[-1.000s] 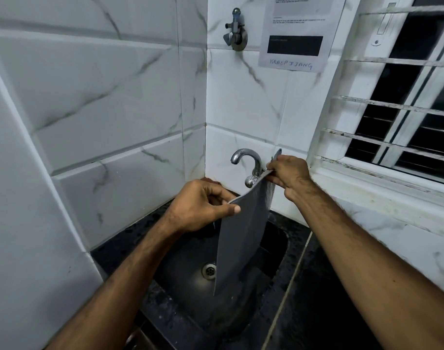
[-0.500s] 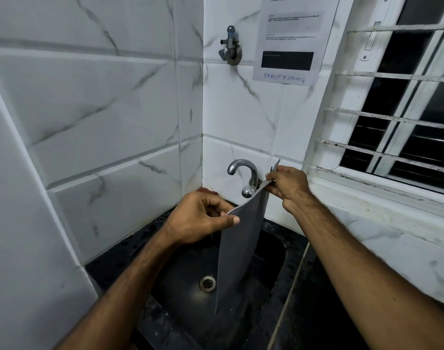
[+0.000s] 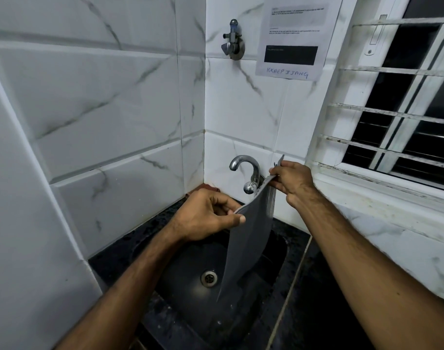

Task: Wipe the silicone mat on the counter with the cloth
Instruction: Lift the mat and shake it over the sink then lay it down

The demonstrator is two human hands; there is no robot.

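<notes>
Little has moved since a second ago: both hands still hold the grey silicone mat (image 3: 248, 238) hanging upright over the dark sink (image 3: 276, 251), beside the faucet (image 3: 244, 164). The left hand (image 3: 205, 214) pinches its near top corner, the right hand (image 3: 291, 179) its far corner.

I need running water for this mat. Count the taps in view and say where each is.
2. One tap stands at the sink's back edge, behind the mat. The other tap is high on the wall. None seem hidden.
</notes>
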